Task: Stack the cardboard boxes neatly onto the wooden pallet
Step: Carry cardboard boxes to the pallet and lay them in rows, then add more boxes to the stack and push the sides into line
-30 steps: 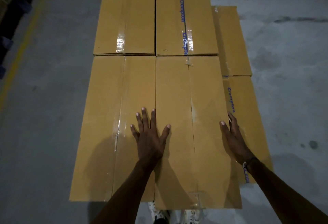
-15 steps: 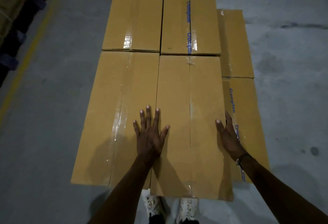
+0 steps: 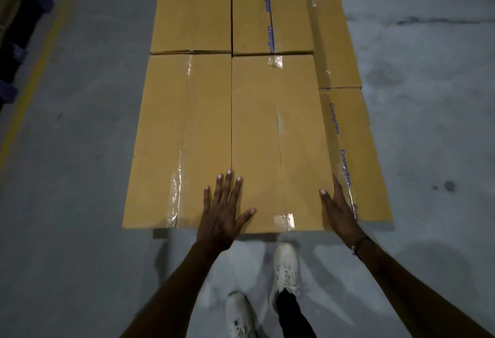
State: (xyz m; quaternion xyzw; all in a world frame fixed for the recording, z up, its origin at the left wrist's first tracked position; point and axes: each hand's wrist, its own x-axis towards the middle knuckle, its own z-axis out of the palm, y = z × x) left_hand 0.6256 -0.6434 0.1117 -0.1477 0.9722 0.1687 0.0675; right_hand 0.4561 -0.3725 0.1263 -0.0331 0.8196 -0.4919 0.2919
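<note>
Left hand (image 3: 223, 210) flat, fingers spread, on the seam between near-left box (image 3: 174, 145) and near-right box (image 3: 278, 145). Right hand (image 3: 338, 210) open, edgewise against the near-right box's right side. To finish well: press inward, flush near edges. Pallet (image 3: 160, 232) mostly hidden, near sliver only; right fingers partly occluded.

Left hand (image 3: 223, 213), right hand (image 3: 338, 214) flat on near box (image 3: 278, 145).

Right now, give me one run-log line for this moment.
left hand: flat across seam of two near top boxes | right hand: against right edge of near-right box | lower row: one layer down
</note>
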